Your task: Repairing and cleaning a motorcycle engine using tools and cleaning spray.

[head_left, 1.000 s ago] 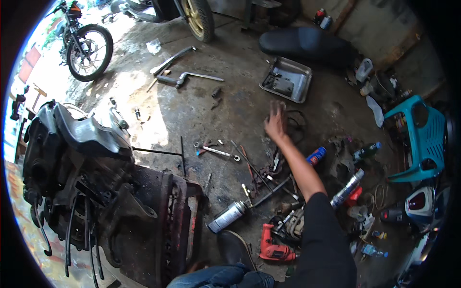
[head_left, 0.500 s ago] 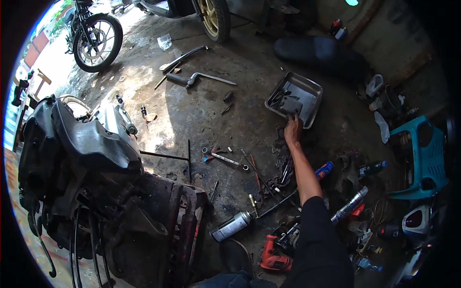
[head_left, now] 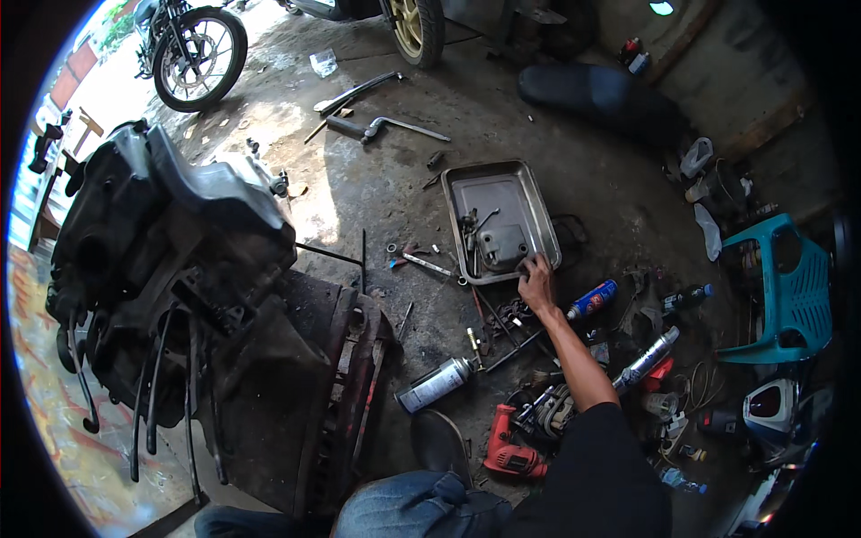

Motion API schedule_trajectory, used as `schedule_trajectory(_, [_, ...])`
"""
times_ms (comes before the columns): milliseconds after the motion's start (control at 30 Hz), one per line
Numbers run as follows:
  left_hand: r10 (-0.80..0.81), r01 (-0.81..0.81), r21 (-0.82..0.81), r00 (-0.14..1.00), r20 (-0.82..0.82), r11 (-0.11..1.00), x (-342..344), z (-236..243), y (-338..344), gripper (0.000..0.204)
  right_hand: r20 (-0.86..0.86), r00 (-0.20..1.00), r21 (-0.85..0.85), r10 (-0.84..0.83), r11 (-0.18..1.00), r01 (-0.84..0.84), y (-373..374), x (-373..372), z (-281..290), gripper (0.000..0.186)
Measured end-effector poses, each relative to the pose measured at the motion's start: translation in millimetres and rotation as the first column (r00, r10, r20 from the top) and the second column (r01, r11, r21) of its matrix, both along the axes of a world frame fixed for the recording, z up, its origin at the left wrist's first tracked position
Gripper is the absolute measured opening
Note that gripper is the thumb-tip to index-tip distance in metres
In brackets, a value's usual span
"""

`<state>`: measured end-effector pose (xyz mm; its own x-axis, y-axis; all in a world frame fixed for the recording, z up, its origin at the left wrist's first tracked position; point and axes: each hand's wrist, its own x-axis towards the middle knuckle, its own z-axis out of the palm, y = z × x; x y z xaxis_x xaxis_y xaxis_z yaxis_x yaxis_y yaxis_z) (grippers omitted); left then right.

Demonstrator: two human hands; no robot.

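Observation:
My right hand [head_left: 536, 280] is closed on the near right rim of a steel tray [head_left: 489, 190], which holds a dark metal plate [head_left: 502, 249] and a few small metal parts [head_left: 470, 224]. Just below the hand lie a blue spray can [head_left: 593, 299], crossed metal bars and other loose tools. A combination wrench [head_left: 429, 265] lies left of the tray. Further down, by my arm, are a silver spray can [head_left: 434, 386], a red power drill [head_left: 513, 446] and an engine part [head_left: 543, 414]. My left hand is not in view.
A large dark motorcycle body [head_left: 179, 233] takes up the left. Two parked motorcycles, one with a black front wheel [head_left: 199, 58], stand at the back. A loose seat [head_left: 596, 103] lies by the wall; a teal plastic chair [head_left: 780, 287] and several bottles are on the right.
My right hand reached to the tray and took hold of its rim. The tray has since moved toward me and to the left, with the hand on it.

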<state>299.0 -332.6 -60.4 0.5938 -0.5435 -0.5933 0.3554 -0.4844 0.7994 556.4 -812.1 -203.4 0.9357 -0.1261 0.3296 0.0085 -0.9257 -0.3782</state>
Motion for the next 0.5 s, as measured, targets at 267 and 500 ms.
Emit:
schedule_trajectory(267, [-0.056, 0.056, 0.006, 0.998, 0.028, 0.998, -10, 26, 19, 0.052, -0.157, 0.987, 0.137, -0.034, 0.989, 0.056, 130, 26, 36, 0.019])
schedule_trajectory(500, [0.22, -0.204, 0.175, 0.972, -0.078, 0.963, -43, 120, 39, 0.049, -0.501, 0.83, -0.12, -0.245, 0.969, 0.213, 132, 64, 14, 0.02])
